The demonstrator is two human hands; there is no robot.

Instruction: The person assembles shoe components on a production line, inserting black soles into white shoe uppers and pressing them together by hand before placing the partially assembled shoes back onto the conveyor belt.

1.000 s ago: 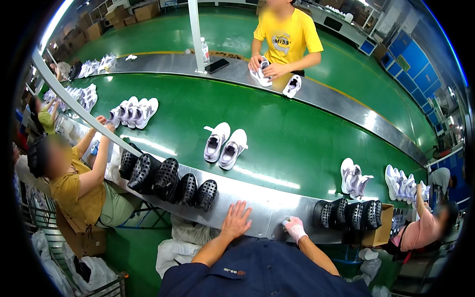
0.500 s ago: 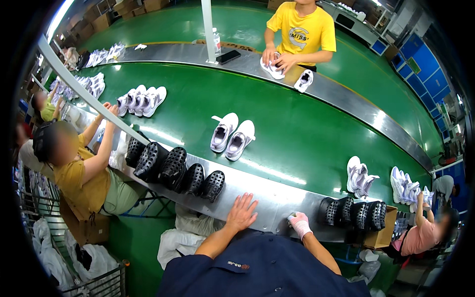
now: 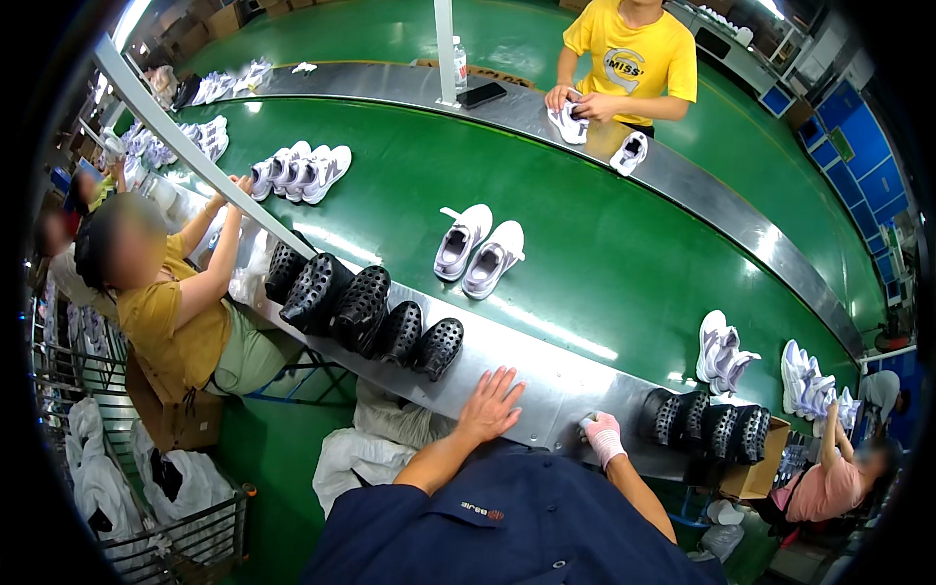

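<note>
My left hand (image 3: pixel 490 407) lies flat on the metal ledge (image 3: pixel 556 390) with its fingers spread, holding nothing. At the ledge's near edge my right hand (image 3: pixel 604 438), in a pale glove or wrap, is closed. A small greyish bit shows at its fingertips, too little to name. Left of my left hand stand several black perforated shoe-shaped forms (image 3: pixel 361 309). More black perforated forms (image 3: pixel 720 429) stand right of my right hand. Ahead on the green belt (image 3: pixel 575 263) rests a pair of white and lilac sneakers (image 3: pixel 478 252), apart from both hands.
More sneakers stand on the belt at left (image 3: pixel 302 173) and right (image 3: pixel 724 353). Across it, a person in yellow (image 3: pixel 634 68) handles a sneaker (image 3: pixel 568 122). A co-worker (image 3: pixel 180 292) sits at left beside a slanted white post (image 3: pixel 195 151). A cardboard box (image 3: pixel 759 468) is at right.
My view has shifted, so most things sit farther right in the picture. My hands keep their poses on the ledge. The person opposite has turned the sneaker so its opening shows.
</note>
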